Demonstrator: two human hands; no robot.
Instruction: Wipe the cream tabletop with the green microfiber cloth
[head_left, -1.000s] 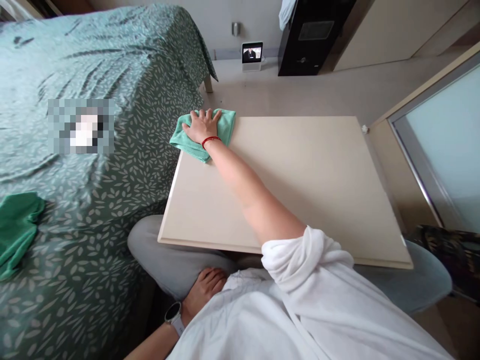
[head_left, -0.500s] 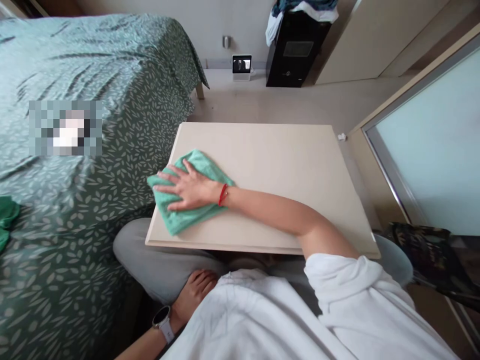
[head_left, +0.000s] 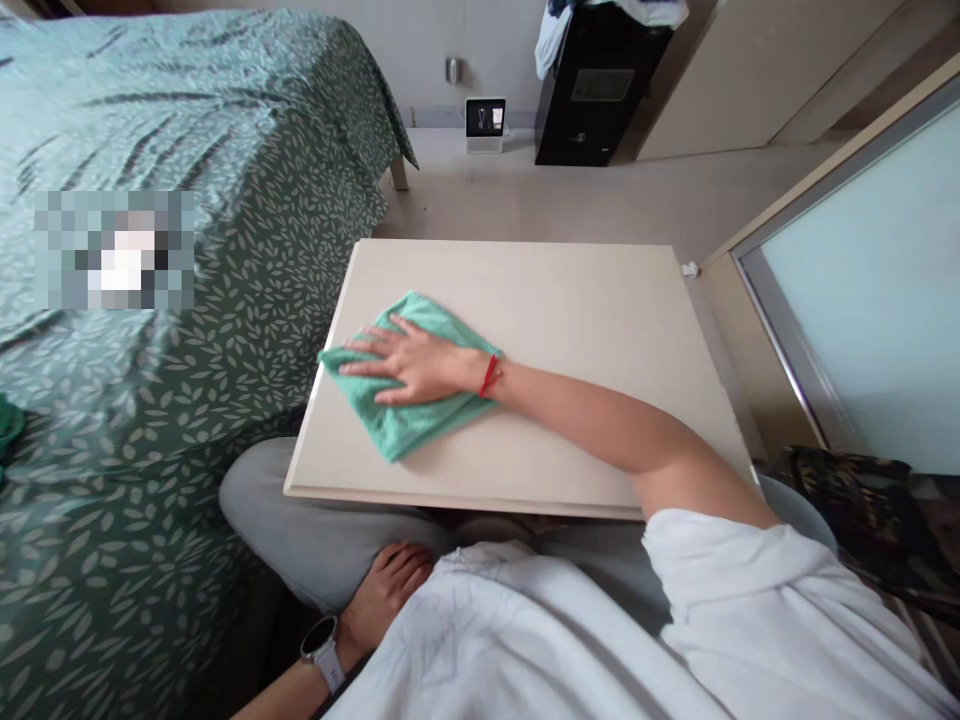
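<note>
My right hand (head_left: pixel 412 365), with a red string at its wrist, lies flat with spread fingers on a green cloth (head_left: pixel 405 435). Beneath the cloth is the left part of a cream tabletop (head_left: pixel 570 310), and one cloth corner reaches the table's left edge. My left hand (head_left: pixel 386 592), wearing a watch (head_left: pixel 321 640), rests on my grey-trousered leg below the table's front edge. Its fingers lie flat and side by side, with nothing seen in them.
A bed with a green leaf-patterned sheet (head_left: pixel 247 260) stands at the left. Beyond the table are a small screen device (head_left: pixel 485 122) and a black cabinet (head_left: pixel 600 90). A frosted panel (head_left: pixel 870 300) and a dark patterned bag (head_left: pixel 847 500) are at the right.
My right hand and the green cloth under it have slid to the right across the tabletop. My left hand stays on my leg.
</note>
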